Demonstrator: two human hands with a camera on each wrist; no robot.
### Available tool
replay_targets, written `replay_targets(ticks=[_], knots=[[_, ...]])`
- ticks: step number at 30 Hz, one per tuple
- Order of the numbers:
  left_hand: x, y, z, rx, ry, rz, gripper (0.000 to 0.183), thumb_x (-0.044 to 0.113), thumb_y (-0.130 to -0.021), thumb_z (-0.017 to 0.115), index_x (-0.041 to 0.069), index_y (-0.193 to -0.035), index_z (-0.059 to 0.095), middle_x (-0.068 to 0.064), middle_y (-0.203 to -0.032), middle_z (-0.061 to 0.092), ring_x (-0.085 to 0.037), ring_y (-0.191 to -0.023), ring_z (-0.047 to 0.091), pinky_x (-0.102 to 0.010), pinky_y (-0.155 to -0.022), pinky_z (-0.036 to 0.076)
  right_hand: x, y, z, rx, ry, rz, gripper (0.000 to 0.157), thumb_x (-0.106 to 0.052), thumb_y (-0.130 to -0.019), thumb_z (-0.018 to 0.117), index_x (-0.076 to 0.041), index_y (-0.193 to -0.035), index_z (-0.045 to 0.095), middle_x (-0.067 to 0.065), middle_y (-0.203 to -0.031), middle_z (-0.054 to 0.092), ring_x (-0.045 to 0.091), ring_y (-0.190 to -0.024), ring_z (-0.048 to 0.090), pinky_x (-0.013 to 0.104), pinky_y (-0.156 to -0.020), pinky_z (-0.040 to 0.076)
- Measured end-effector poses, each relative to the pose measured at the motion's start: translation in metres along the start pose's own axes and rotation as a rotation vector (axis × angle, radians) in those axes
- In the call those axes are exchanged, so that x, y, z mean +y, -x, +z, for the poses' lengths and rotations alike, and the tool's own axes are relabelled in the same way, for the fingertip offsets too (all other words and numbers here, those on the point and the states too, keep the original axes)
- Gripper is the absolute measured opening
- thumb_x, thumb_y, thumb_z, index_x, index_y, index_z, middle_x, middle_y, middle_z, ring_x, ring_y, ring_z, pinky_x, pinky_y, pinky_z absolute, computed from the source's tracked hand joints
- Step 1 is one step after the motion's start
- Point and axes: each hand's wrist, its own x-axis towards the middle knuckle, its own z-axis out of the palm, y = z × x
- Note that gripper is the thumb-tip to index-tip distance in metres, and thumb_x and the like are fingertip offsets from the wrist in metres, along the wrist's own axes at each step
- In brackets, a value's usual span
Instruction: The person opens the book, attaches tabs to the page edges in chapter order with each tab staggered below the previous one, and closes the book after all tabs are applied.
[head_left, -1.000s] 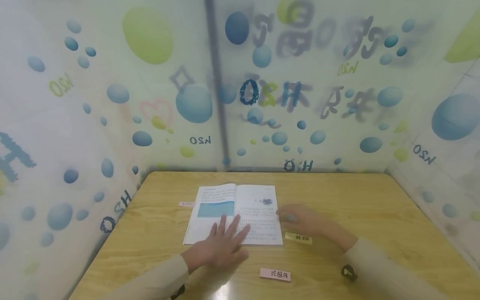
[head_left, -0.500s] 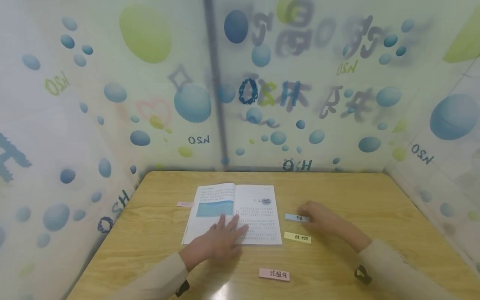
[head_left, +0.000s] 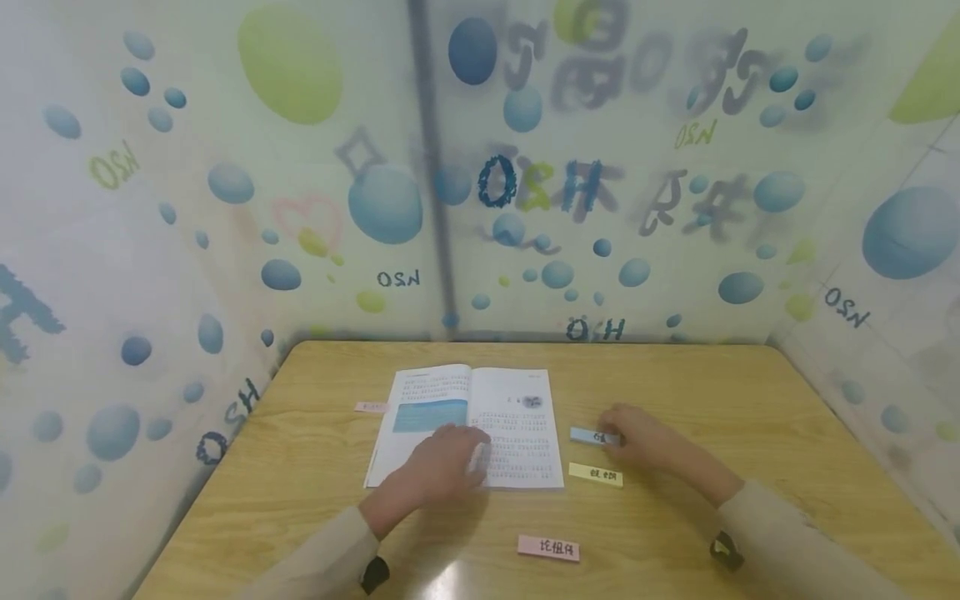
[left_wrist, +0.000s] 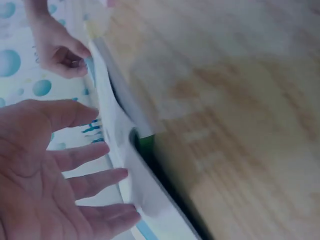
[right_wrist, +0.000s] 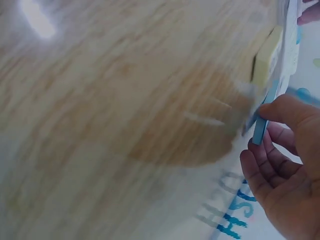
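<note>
An open book lies on the table with printed text on both pages and a blue block on the left one. My left hand is over its lower middle; in the left wrist view its fingers look loosely bent and hold nothing. Whether they touch the page I cannot tell. To the right of the book, my right hand pinches the right end of a blue sticky note pad between thumb and fingers, clear in the right wrist view. The pad has dark handwriting, partly covered by the fingertips.
A yellow sticky note pad with handwriting lies just in front of the blue one. Nearer to me is a pink sticky note pad. A pink strip shows at the book's left edge. Patterned walls enclose the wooden table.
My right hand has moved right from the book's edge, and the blue sticky note pad has come into sight beside the book. The left hand's spread fingers have drawn in.
</note>
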Motion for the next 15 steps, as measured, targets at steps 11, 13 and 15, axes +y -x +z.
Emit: replay_targets(ticks=[11,13,15], knots=[[0.031,-0.031,-0.008,0.042,0.144,0.029,0.041,0.026,-0.096,0.073,0.011,-0.132,0.063,-0.004,-0.115,0.071,-0.021,-0.106,0.067,-0.037,-0.086,0.055,-0.056,-0.003,-0.018,0.009,0.026,-0.080,0.021,-0.016,-0.091,0.077,-0.012,-0.111,0.074,-0.008,-0.100,0.064,0.011,-0.092,0.061,0.035,-0.082,0.056],[0.036,-0.036,-0.005,0.033,0.167,0.038,0.040,0.027,-0.096,0.072,0.012,-0.132,0.063,-0.004,-0.113,0.072,-0.020,-0.104,0.068,-0.035,-0.084,0.055,-0.068,-0.005,-0.018,0.013,0.032,-0.098,0.022,-0.017,-0.091,0.078,-0.012,-0.112,0.074,-0.009,-0.101,0.063,0.010,-0.093,0.060,0.033,-0.082,0.056],[0.039,-0.039,-0.002,0.032,0.189,0.050,0.037,0.026,-0.096,0.073,0.013,-0.130,0.065,-0.002,-0.108,0.072,-0.015,-0.096,0.068,-0.030,-0.079,0.055,-0.076,-0.007,-0.018,0.027,0.028,-0.131,0.023,-0.015,-0.090,0.079,-0.010,-0.112,0.074,-0.007,-0.101,0.063,0.010,-0.093,0.061,0.032,-0.082,0.056]])
